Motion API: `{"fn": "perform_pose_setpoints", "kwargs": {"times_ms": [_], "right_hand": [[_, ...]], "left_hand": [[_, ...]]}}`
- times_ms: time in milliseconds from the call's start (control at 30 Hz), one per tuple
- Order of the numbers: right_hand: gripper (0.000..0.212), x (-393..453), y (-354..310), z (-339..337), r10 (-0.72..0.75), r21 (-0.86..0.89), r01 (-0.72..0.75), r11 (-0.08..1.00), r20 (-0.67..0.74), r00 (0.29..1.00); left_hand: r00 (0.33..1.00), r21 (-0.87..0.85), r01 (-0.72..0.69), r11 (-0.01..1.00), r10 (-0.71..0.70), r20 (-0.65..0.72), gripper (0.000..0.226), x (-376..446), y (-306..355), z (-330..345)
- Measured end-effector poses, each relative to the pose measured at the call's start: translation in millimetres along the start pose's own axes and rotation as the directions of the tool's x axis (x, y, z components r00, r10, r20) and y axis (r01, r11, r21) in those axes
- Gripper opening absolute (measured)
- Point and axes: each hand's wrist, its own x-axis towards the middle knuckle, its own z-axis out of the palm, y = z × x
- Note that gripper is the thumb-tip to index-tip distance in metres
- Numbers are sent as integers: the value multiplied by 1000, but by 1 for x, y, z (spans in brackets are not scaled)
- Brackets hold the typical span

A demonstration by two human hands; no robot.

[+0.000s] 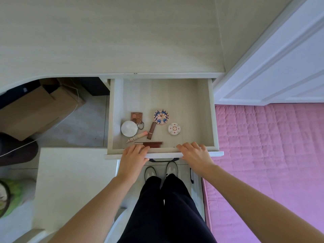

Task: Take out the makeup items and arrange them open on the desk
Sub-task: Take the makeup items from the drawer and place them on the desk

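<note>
The desk's drawer (213,109) stands pulled out below the pale desk top (105,41). Inside lie a silver round compact (129,128), a brown square palette (136,116), a blue patterned round compact (161,117), a white patterned round compact (174,129), a brown lipstick tube (151,130), a pink-tipped tube (137,136) and a long brown stick (149,143). My left hand (134,155) and my right hand (192,154) both grip the drawer's front edge, fingers curled over it into the drawer. All items look closed.
A pink quilted bed (271,146) lies right of the drawer, with a white door (280,67) behind it. A cardboard box (35,109) sits under the desk at left. A white surface (73,181) is at my lower left.
</note>
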Motion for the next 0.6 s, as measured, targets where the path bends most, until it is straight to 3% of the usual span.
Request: {"fn": "perform_pose_setpoints", "kwargs": {"times_ms": [367, 600], "right_hand": [[61, -3, 3, 4, -27, 14, 27, 1000, 11, 1000], [40, 8, 10, -10, -87, 178, 88, 980, -15, 996]], "left_hand": [[997, -73, 60, 996, -56, 43, 43, -4, -2, 5], [995, -142, 97, 985, -95, 21, 29, 1, -4, 2]]}}
